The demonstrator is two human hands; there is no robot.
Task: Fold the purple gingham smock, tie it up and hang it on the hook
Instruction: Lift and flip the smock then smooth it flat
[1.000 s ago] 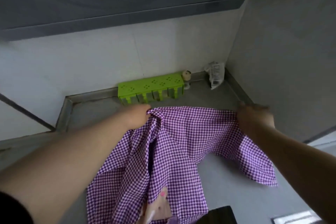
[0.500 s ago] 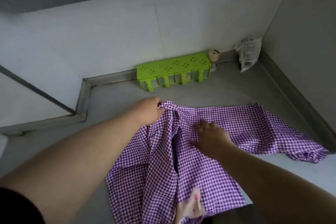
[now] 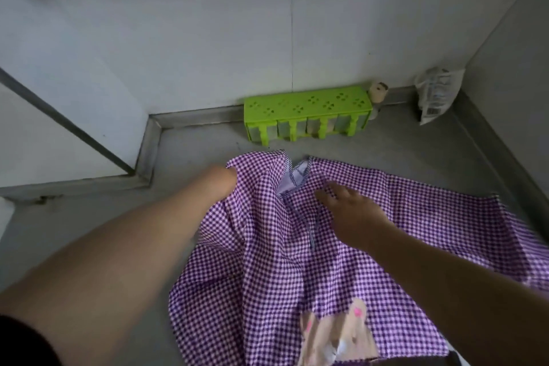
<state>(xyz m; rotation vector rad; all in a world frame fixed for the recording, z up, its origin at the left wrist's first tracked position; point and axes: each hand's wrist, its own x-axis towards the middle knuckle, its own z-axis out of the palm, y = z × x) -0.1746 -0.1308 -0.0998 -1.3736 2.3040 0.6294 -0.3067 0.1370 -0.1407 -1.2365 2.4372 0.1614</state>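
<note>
One purple gingham smock (image 3: 341, 246) is seen spread on the one grey counter (image 3: 193, 151), with one beige patch (image 3: 335, 336) counted at its 6 o'clock edge. Two hands are counted on it: one left hand (image 3: 221, 183) at 10 o'clock and one right hand (image 3: 353, 214) near the middle. One green rack (image 3: 307, 111) is found at 12 o'clock, one small beige figure (image 3: 378, 91) at 1 o'clock, and one clear packet (image 3: 438, 93) at 2 o'clock.
</note>
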